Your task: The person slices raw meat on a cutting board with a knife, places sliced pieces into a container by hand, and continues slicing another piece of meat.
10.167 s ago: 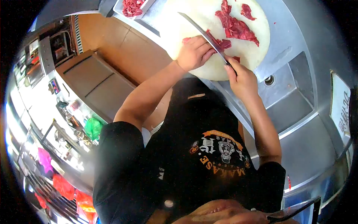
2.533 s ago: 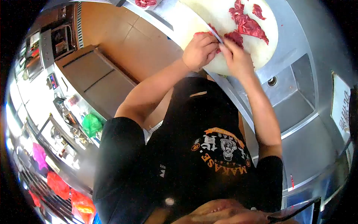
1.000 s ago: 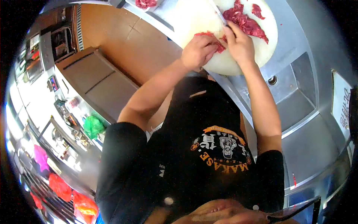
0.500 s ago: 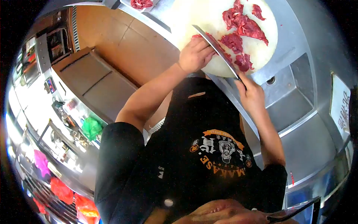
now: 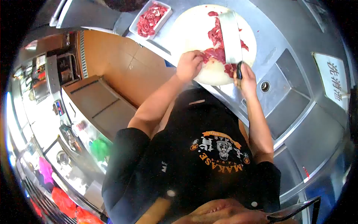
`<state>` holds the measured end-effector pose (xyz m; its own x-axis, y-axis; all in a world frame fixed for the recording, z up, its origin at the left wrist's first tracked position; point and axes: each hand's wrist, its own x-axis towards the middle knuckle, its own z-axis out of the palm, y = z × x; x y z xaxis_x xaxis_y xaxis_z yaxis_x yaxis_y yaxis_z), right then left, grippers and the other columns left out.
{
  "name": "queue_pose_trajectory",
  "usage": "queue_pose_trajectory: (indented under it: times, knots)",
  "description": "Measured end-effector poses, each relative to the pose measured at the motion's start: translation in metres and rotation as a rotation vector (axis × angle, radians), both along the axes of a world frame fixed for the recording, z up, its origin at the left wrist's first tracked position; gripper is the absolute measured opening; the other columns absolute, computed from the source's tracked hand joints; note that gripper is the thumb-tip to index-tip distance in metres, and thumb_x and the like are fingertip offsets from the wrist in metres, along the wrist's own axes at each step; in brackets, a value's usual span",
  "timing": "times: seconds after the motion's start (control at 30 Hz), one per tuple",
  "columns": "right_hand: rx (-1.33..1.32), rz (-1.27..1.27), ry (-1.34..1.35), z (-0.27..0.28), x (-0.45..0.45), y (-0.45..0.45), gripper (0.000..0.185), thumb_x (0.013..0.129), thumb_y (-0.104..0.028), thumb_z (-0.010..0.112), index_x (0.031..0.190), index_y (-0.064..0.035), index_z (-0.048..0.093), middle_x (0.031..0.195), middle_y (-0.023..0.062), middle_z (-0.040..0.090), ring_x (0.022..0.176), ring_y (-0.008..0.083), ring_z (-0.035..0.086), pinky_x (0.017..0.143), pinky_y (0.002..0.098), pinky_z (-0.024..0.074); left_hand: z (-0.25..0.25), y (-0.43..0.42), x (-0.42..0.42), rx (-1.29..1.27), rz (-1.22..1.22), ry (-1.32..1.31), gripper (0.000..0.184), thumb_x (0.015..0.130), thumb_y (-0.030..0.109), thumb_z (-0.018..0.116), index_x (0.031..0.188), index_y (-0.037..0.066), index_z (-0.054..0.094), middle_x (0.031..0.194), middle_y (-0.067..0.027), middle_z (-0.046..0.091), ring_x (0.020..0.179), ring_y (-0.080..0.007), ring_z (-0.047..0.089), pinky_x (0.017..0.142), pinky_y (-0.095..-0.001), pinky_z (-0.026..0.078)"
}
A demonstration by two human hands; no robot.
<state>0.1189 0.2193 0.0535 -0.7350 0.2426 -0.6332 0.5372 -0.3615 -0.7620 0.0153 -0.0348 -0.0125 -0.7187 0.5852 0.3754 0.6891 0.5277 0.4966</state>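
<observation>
A cleaver with a broad, pale blade and a dark handle is in my right hand, its fingers wrapped round the handle. The blade's wide face shows from above and covers part of the raw red meat on the round white cutting board. My left hand is at the board's near left edge, fingers curled and closed on the left end of the meat. More meat pieces show on both sides of the blade; whatever lies under it is hidden.
A white tray of sliced meat stands left of the board on the metal counter. To the right is a steel sink with a round drain. A sign is on the right. Brown floor shows at left.
The cleaver has gone from a narrow, slanted edge-on look to its broad face showing, nearly upright in view. My left hand has moved off the blade's side to the meat's left end. The view has shifted.
</observation>
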Motion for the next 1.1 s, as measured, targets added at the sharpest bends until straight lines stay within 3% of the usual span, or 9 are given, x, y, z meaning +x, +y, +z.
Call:
queue_pose_trajectory:
  times: [0.2,0.3,0.33,0.43,0.57,0.83,0.97,1.0,1.1]
  knots:
    - [-0.046,-0.026,0.068,-0.022,0.053,-0.028,0.042,0.108,-0.031,0.06,0.142,-0.0067,0.059,0.074,0.0002,0.059,0.051,0.0089,0.05,0.047,0.0249,0.0409,0.019,-0.009,-0.011,0.024,-0.034,0.055,0.023,0.073,0.007,0.077,0.095,0.009,0.07,0.104,-0.0085,0.067,0.097,-0.0332,0.064,0.085,-0.046,0.051]
    - [0.396,0.268,0.059,-0.022,0.055,-0.045,0.037,0.104,-0.033,0.065,0.132,-0.0093,0.067,0.085,0.0088,0.071,0.063,0.0179,0.066,0.062,0.0322,0.0538,0.016,-0.008,-0.009,0.053,-0.001,0.043,0.024,0.074,0.009,0.078,0.097,0.01,0.07,0.105,-0.009,0.066,0.099,-0.0338,0.063,0.086,-0.0465,0.05]
    - [0.66,0.319,0.158,-0.017,0.053,-0.052,0.037,0.101,-0.037,0.067,0.128,-0.0116,0.069,0.096,0.0158,0.076,0.08,0.0313,0.075,0.075,0.04,0.0576,0.013,-0.008,-0.009,0.066,-0.007,0.037,0.025,0.074,0.01,0.079,0.097,0.01,0.069,0.105,-0.009,0.066,0.099,-0.0339,0.063,0.086,-0.0468,0.049]
    - [0.829,0.486,0.11,0.012,0.046,-0.059,0.037,0.101,-0.04,0.065,0.127,-0.0139,0.07,0.102,0.0192,0.075,0.092,0.041,0.073,0.081,0.0464,0.057,0.009,-0.002,-0.011,0.087,0.007,0.047,0.024,0.075,0.012,0.08,0.096,0.011,0.069,0.105,-0.0087,0.065,0.099,-0.0331,0.062,0.086,-0.0469,0.048]
    - [0.942,0.597,0.022,0.031,0.084,-0.052,0.036,0.103,-0.039,0.061,0.132,-0.0198,0.067,0.101,0.0204,0.075,0.091,0.0421,0.072,0.08,0.0487,0.0568,0.007,0.007,-0.004,0.035,0.061,0.014,0.019,0.075,0.015,0.08,0.093,0.015,0.073,0.1,-0.0057,0.065,0.1,-0.0302,0.061,0.087,-0.0461,0.046]
    - [0.864,0.522,-0.017,0.028,0.14,-0.03,0.035,0.102,-0.039,0.064,0.131,-0.018,0.068,0.104,0.0231,0.073,0.096,0.0436,0.07,0.081,0.0455,0.0563,0.002,-0.005,-0.036,-0.077,0.381,-0.007,0.015,0.075,0.019,0.076,0.089,0.016,0.073,0.103,-0.0068,0.065,0.1,-0.0314,0.061,0.088,-0.0466,0.046]
    - [0.6,0.393,-0.1,0.011,0.157,-0.02,0.034,0.102,-0.031,0.068,0.129,-0.0103,0.069,0.098,0.014,0.076,0.081,0.0249,0.072,0.079,0.0378,0.0566,0.018,0.008,-0.07,-0.078,0.306,-0.019,0.022,0.077,0.018,0.074,0.099,0.015,0.075,0.11,-0.0085,0.067,0.108,-0.0329,0.061,0.093,-0.0483,0.047]
    - [0.534,0.358,-0.12,0.012,0.158,-0.02,0.035,0.104,-0.027,0.067,0.132,-0.0066,0.067,0.088,0.007,0.071,0.07,0.0148,0.063,0.068,0.0325,0.0543,0.024,0.023,-0.083,-0.072,0.254,-0.044,0.023,0.078,0.019,0.074,0.101,0.015,0.075,0.111,-0.0087,0.067,0.11,-0.0333,0.061,0.094,-0.049,0.047]
    - [0.076,0.071,-0.152,-0.001,0.174,-0.018,0.038,0.106,-0.026,0.063,0.139,-0.0074,0.062,0.079,0.0041,0.065,0.061,0.0123,0.056,0.056,0.0281,0.048,0.015,0.078,-0.13,-0.099,0.16,-0.159,0.035,0.082,0.027,0.074,0.116,0.018,0.075,0.121,-0.0102,0.066,0.121,-0.0339,0.058,0.103,-0.0512,0.047]
